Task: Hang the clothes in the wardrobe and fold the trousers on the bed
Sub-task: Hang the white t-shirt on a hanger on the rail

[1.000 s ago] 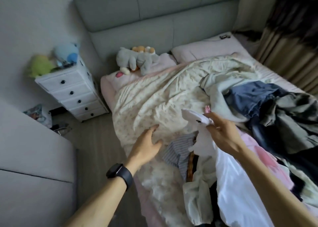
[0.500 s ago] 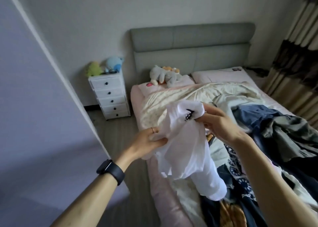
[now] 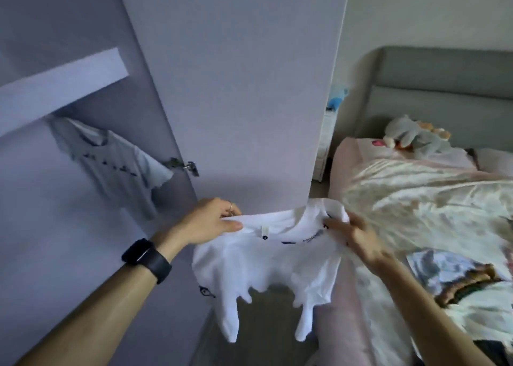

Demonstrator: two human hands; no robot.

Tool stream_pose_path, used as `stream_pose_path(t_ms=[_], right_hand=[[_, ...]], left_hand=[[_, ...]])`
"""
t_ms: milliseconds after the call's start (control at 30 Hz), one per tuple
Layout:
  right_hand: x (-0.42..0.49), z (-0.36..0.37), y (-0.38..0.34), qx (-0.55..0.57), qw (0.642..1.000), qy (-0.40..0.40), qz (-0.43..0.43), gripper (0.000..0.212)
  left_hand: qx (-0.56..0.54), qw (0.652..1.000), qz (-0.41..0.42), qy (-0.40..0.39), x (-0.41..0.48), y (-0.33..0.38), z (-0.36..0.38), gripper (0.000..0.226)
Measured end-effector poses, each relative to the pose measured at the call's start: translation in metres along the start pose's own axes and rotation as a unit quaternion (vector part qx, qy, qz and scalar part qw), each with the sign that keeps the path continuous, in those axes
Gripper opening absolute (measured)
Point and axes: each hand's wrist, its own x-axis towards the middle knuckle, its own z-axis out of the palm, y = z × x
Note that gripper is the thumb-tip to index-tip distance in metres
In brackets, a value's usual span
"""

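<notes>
A white T-shirt [image 3: 266, 265] hangs spread between my two hands, its collar and label facing me. My left hand [image 3: 208, 221] pinches the left shoulder seam; a dark watch sits on that wrist. My right hand [image 3: 352, 232] grips the right side of the collar. The shirt is held in the air in front of the open wardrobe door [image 3: 236, 88], over the floor beside the bed [image 3: 416, 199]. Inside the wardrobe [image 3: 41, 171] at the left a pale grey T-shirt [image 3: 119, 165] hangs.
The wardrobe door stands open straight ahead, with a hinge [image 3: 184, 165] at its left edge. More clothes [image 3: 455, 282] lie on the bed at the right. A grey plush toy [image 3: 416, 135] rests by the headboard. A white drawer unit [image 3: 326, 143] shows behind the door.
My view has turned left from the bed to the wardrobe. The bunched white T-shirt has been lifted off the bed and spread out between both hands by its shoulders.
</notes>
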Motion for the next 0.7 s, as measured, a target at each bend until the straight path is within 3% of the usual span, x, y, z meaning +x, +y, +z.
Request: stream_pose_path(t_ms=[133,267,333,400,500,600,700], right_hand=[[0.015,0.063,-0.006,-0.142,0.986,-0.028,-0.083,0.030],[0.037,0.109,-0.006,-0.149,0.980,-0.068,-0.112,0.013],[0.049,0.126,-0.002,-0.169,0.974,-0.096,-0.114,0.011],[0.067,0.142,-0.006,-0.195,0.965,-0.125,-0.121,0.010],[0.093,0.166,-0.015,-0.192,0.959,-0.170,-0.121,0.009],[0.109,0.189,-0.021,-0.133,0.959,-0.230,-0.099,0.014],[0.126,0.210,-0.047,-0.117,0.941,-0.297,-0.114,0.015]], left_hand=[[0.064,0.996,-0.054,0.033,-0.034,-0.039,-0.019,0.008],[0.098,0.981,-0.155,0.064,-0.089,-0.094,-0.034,0.002],[0.105,0.973,-0.199,0.057,-0.119,-0.119,-0.037,0.013],[0.092,0.964,-0.241,0.065,-0.142,-0.139,-0.040,0.008],[-0.069,0.951,-0.281,0.107,-0.166,-0.149,-0.043,0.008],[-0.340,0.884,-0.276,0.163,-0.186,-0.139,-0.043,0.032],[-0.444,0.832,-0.264,0.201,-0.202,-0.131,-0.047,0.037]])
